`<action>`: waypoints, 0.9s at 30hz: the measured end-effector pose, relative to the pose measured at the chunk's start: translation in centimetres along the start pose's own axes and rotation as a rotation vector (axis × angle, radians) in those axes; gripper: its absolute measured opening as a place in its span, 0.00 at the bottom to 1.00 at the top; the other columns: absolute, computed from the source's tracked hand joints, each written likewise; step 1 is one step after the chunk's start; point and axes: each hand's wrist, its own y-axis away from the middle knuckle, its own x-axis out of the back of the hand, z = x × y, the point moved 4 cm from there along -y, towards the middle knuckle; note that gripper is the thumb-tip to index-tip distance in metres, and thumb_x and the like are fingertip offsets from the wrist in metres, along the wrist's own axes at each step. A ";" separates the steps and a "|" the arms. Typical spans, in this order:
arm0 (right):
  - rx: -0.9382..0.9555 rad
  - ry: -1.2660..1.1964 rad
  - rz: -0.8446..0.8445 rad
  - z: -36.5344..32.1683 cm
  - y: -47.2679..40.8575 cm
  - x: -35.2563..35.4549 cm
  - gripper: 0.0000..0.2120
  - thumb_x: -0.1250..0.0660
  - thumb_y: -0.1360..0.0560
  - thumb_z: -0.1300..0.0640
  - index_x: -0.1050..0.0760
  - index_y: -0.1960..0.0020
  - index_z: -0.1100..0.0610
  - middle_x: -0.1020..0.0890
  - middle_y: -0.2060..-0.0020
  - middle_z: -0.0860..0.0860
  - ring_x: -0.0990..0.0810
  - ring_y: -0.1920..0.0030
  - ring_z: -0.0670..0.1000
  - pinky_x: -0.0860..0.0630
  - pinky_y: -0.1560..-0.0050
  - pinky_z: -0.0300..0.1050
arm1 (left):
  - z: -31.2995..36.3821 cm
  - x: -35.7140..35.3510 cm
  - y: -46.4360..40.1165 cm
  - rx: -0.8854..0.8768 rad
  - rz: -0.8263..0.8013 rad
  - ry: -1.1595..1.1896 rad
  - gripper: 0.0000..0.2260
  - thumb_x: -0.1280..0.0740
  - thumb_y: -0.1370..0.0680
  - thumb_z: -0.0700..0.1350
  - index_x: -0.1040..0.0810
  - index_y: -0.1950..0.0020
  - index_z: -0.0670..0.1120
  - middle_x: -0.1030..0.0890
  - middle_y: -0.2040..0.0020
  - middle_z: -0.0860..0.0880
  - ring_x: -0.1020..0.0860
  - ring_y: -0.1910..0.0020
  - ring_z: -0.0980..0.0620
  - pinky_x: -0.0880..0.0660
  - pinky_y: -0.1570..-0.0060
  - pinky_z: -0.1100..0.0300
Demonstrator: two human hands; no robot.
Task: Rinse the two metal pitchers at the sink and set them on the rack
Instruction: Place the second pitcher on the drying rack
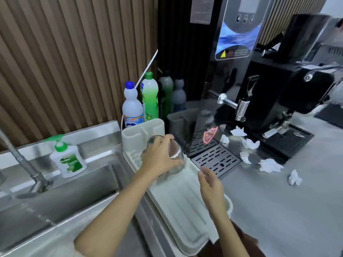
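Note:
My left hand (160,156) grips a shiny metal pitcher (176,154) from above, holding it over the far end of the white ribbed drying rack (185,204). The pitcher seems to touch or nearly touch the rack's surface; another metal shape (153,140) shows just behind my fingers, mostly hidden. My right hand (210,184) hovers open over the rack's right edge, fingers relaxed, holding nothing. The steel sink (55,206) lies to the left of the rack.
A faucet (22,164) stands at the sink's left. A soap dispenser (67,160) and two bottles (141,104) sit behind the sink. A black water boiler (228,75) with a drip tray (215,160), and crumpled tissues (269,165), occupy the counter to the right.

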 end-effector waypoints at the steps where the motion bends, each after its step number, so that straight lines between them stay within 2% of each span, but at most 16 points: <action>1: -0.002 -0.010 -0.004 0.3 -0.5 0.3 0.09 0.40 0.22 0.54 0.26 0.43 0.52 0.21 0.46 0.48 0.24 0.42 0.48 0.30 0.46 0.41 | 0.0 -0.9 -0.4 0.028 -0.021 -0.038 0.32 0.27 0.35 0.57 0.37 0.35 0.57 0.33 0.37 0.50 0.30 0.38 0.44 0.29 0.45 0.50; 3: -0.010 -0.031 -0.016 0.8 -1.6 0.7 0.06 0.39 0.22 0.55 0.25 0.47 0.50 0.20 0.50 0.46 0.23 0.44 0.47 0.31 0.48 0.39 | -0.5 -2.6 -1.1 0.081 -0.090 -0.150 0.32 0.29 0.34 0.58 0.37 0.34 0.55 0.33 0.36 0.46 0.30 0.38 0.39 0.29 0.46 0.48; 5: -0.021 -0.045 -0.032 1.3 -2.5 0.8 0.05 0.38 0.22 0.55 0.24 0.49 0.50 0.20 0.51 0.44 0.22 0.45 0.46 0.30 0.48 0.39 | -0.9 -3.8 -1.5 0.090 -0.153 -0.242 0.32 0.29 0.34 0.58 0.36 0.34 0.54 0.32 0.36 0.45 0.31 0.38 0.38 0.29 0.46 0.48; 9: -0.033 -0.077 -0.050 2.0 -3.6 0.3 0.07 0.38 0.23 0.56 0.23 0.47 0.53 0.18 0.49 0.47 0.22 0.45 0.45 0.29 0.50 0.34 | -0.5 -5.0 -1.6 0.039 -0.183 -0.342 0.32 0.28 0.34 0.54 0.35 0.33 0.54 0.32 0.35 0.46 0.33 0.37 0.40 0.33 0.43 0.51; 11: -0.042 -0.101 -0.049 2.0 -3.8 0.1 0.08 0.38 0.23 0.56 0.23 0.46 0.54 0.18 0.48 0.47 0.22 0.45 0.45 0.29 0.48 0.36 | -0.1 -5.2 -1.6 0.022 -0.190 -0.374 0.34 0.27 0.34 0.55 0.37 0.31 0.54 0.34 0.33 0.47 0.34 0.35 0.40 0.34 0.41 0.51; 13: -0.038 -0.114 -0.044 1.9 -4.0 0.1 0.08 0.38 0.23 0.55 0.22 0.46 0.54 0.18 0.48 0.47 0.22 0.45 0.45 0.28 0.46 0.38 | -0.2 -5.0 -1.5 0.013 -0.216 -0.349 0.35 0.28 0.32 0.58 0.39 0.28 0.54 0.35 0.30 0.47 0.35 0.33 0.42 0.34 0.39 0.51; 16: -0.015 -0.154 -0.034 0.8 -4.2 0.2 0.07 0.37 0.23 0.55 0.22 0.48 0.52 0.18 0.51 0.45 0.22 0.49 0.40 0.29 0.49 0.35 | -1.7 -4.3 -1.4 0.056 -0.295 -0.156 0.31 0.37 0.27 0.63 0.42 0.26 0.57 0.38 0.27 0.48 0.38 0.29 0.45 0.35 0.34 0.50; 18: 0.040 -0.191 -0.049 -0.8 -4.1 -0.2 0.06 0.37 0.23 0.56 0.22 0.49 0.51 0.18 0.52 0.43 0.22 0.53 0.35 0.29 0.52 0.28 | -3.0 -3.3 -1.0 0.063 -0.263 -0.085 0.27 0.41 0.24 0.61 0.42 0.26 0.56 0.38 0.26 0.48 0.38 0.28 0.46 0.37 0.32 0.49; 20: 0.088 -0.219 -0.084 -2.6 -4.0 -1.0 0.07 0.37 0.23 0.56 0.21 0.48 0.51 0.18 0.53 0.41 0.22 0.54 0.33 0.29 0.53 0.25 | -4.2 -1.5 -0.2 0.095 -0.144 -0.043 0.24 0.44 0.22 0.58 0.40 0.27 0.54 0.35 0.27 0.47 0.36 0.29 0.45 0.36 0.32 0.48; 23: 0.158 -0.280 -0.180 -5.2 -2.8 -3.8 0.07 0.37 0.23 0.59 0.21 0.48 0.54 0.18 0.53 0.43 0.21 0.54 0.33 0.29 0.52 0.26 | -7.2 1.7 1.8 0.181 -0.019 0.037 0.20 0.42 0.21 0.54 0.35 0.30 0.52 0.30 0.32 0.47 0.31 0.34 0.45 0.33 0.35 0.50; 25: 0.181 -0.306 -0.278 -6.5 -1.4 -6.5 0.08 0.37 0.23 0.60 0.21 0.47 0.56 0.17 0.52 0.45 0.20 0.53 0.36 0.27 0.52 0.30 | -9.9 3.6 3.8 0.258 -0.008 0.045 0.19 0.41 0.22 0.53 0.34 0.31 0.52 0.28 0.33 0.47 0.28 0.38 0.45 0.31 0.38 0.51; 27: 0.177 -0.329 -0.373 -7.0 0.2 -9.3 0.08 0.37 0.23 0.61 0.22 0.47 0.58 0.17 0.53 0.46 0.20 0.55 0.36 0.26 0.55 0.29 | -12.4 5.1 5.9 0.313 -0.006 0.003 0.19 0.40 0.22 0.52 0.34 0.31 0.51 0.27 0.34 0.47 0.27 0.39 0.45 0.30 0.40 0.53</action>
